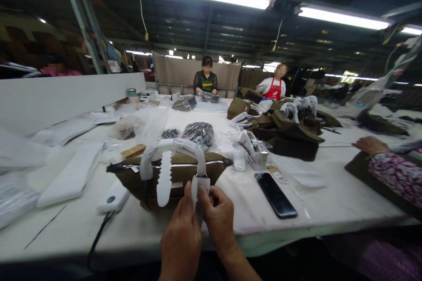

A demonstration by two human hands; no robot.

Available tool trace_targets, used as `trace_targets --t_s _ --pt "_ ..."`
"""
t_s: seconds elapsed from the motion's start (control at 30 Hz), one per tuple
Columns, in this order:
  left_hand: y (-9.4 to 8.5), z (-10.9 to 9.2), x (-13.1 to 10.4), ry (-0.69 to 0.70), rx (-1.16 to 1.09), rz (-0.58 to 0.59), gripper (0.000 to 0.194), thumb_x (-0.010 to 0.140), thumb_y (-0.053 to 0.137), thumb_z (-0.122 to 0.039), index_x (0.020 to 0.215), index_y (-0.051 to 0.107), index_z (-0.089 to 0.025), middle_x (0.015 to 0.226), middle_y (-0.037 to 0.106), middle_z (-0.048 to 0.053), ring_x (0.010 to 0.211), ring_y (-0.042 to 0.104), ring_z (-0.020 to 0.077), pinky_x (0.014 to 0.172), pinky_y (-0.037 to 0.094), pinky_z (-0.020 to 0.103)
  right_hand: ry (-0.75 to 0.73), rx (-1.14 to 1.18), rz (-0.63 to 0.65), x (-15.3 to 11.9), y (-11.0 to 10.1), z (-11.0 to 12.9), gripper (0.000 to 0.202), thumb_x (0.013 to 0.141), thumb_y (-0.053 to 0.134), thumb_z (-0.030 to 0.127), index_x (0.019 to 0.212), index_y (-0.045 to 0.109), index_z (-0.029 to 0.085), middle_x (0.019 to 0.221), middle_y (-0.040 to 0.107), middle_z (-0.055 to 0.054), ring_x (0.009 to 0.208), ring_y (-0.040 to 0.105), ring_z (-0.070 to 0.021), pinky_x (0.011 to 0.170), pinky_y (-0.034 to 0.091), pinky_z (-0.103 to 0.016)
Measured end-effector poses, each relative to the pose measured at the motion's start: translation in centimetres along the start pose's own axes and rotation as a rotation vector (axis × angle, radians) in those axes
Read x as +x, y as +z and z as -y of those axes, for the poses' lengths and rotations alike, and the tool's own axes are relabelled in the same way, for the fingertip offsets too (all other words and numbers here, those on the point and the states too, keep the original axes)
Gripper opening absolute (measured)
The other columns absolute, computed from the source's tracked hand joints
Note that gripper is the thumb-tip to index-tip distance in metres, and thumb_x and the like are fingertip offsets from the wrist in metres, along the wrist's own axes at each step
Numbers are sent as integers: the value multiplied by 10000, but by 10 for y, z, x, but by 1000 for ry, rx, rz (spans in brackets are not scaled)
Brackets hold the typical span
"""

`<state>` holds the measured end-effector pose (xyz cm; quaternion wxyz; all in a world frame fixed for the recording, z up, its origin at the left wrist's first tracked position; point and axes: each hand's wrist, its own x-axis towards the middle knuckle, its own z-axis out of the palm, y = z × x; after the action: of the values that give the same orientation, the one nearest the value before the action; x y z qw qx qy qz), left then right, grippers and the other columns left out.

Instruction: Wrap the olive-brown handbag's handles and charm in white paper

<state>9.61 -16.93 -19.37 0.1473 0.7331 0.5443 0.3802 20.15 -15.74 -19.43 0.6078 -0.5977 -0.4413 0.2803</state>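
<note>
An olive-brown handbag [214,171] stands upright on the table in front of me, its silver zipper along the top. White wrapping covers its curved handle [180,144], and a notched white strip [164,180] hangs down from that handle. At the handle's right base, a piece of white wrapping sheet [201,182] is pinched between my hands. My left hand [182,228] closes on its left side, thumb and fingers pressed together. From the right, my right hand [219,215] grips the same sheet with thumb and bent fingers. Part of the bag's lower front is hidden behind my hands.
A black phone [276,195] lies to the right, near a tape dispenser [255,149]. A white device [114,196] with a black cable is at left. More olive bags [280,127] are piled behind. A co-worker's patterned sleeve [395,175] reaches in from the right.
</note>
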Motion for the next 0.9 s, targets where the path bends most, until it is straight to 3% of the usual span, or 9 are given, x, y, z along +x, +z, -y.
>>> trace_targets --t_s 0.2,0.4,0.5,0.57,0.63,0.7,0.77,0.83,0.9 --pt "3 -12 0 98 277 -76 511 1048 337 -285 1545 360 -174 1377 606 148 1042 709 277 677 623 303 -22 7 -4 -1 0 2 460 905 601 540 620 481 199 592 412 31 585 387 -122 543 321 -264" --pt "4 -11 -3 192 256 -95 562 1034 373 -279 1569 283 -136 1391 572 199 1207 624 308 897 610 411 -95 -26 65 -2 -10 3 387 913 612 494 713 627 163 658 561 -12 642 483 -144 603 378 -275" --pt "-2 -4 -3 169 67 21 588 1010 400 -324 1566 305 -157 1518 463 173 1350 512 319 1043 524 461 -69 7 88 1 -14 6 403 897 633 509 708 640 153 642 534 -6 620 468 -133 573 384 -265" --pt "-12 1 1 61 -209 121 618 998 428 -429 1556 340 -178 1561 424 129 1419 433 299 1126 443 437 30 149 140 3 -15 9 413 877 648 538 735 646 150 618 517 7 556 471 -119 511 390 -250" --pt "-24 3 7 -140 -529 178 660 961 487 -555 1507 440 -188 1513 498 101 1417 434 290 1134 432 380 141 303 201 4 -16 11 432 845 675 566 734 632 150 559 482 32 459 442 -97 426 362 -230" --pt "-33 3 13 -340 -769 245 676 887 582 -642 1370 599 -170 1331 658 106 1271 579 301 997 533 310 186 390 229 5 -16 12 440 826 696 567 704 614 152 503 447 51 402 412 -80 381 335 -210" --pt "-36 2 16 -464 -888 359 641 825 661 -669 1191 702 -144 1011 762 89 926 704 257 756 579 249 181 412 212 5 -15 10 444 815 712 557 673 605 150 481 438 54 392 412 -72 373 335 -195" --pt "-32 2 15 -528 -921 435 598 790 716 -660 1077 724 -135 782 737 45 662 654 182 593 525 208 177 398 185 5 -14 8 439 806 719 554 683 621 145 489 461 47 388 418 -71 363 336 -191" --pt "-24 4 14 -571 -925 421 577 758 762 -640 1058 709 -150 779 735 30 645 643 168 577 507 194 165 362 164 6 -13 6 425 804 720 550 706 641 144 520 493 34 390 429 -75 351 333 -194"
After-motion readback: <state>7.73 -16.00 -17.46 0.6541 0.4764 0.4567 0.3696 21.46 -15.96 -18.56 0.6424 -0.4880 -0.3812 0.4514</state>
